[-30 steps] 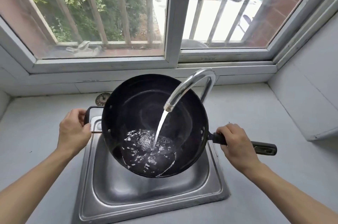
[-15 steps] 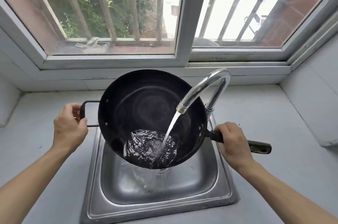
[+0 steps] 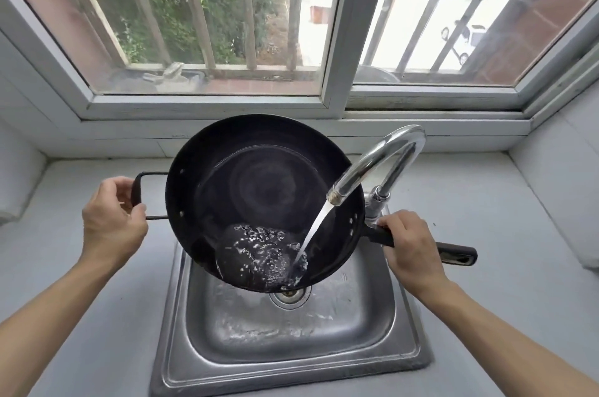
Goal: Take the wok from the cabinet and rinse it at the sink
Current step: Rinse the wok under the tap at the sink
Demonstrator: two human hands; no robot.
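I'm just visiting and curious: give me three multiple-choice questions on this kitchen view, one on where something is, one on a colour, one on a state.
1. Where is the wok held?
A. over the sink
B. on the windowsill
C. on the floor

2. What colour is the wok's inside?
A. white
B. black
C. red

3. What is the faucet doing?
A. shut off
B. dripping onto the counter
C. running into the wok

Answers: 1 A, left hand and right hand hold it by its handles above the basin; 2 B, the surface is dark black; 3 C, a stream lands in the pooled water.

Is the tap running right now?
On: a stream falls from the faucet spout into the wok, churning the pooled water.
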